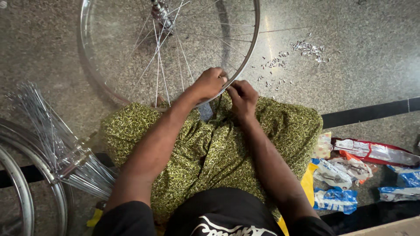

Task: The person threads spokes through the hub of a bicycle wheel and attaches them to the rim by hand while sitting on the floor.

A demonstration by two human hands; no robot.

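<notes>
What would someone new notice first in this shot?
The bicycle wheel rim with thin spokes fills the top centre, standing on the stone floor. Both hands meet at its lower edge: the left hand grips the rim, and the right hand pinches beside it. A loose hub with a fan of spokes lies at left.

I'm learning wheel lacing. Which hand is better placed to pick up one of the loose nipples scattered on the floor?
Probably the right hand: the spoke nipples lie on its side, just beyond it, while the left hand grips the wheel rim.
</notes>
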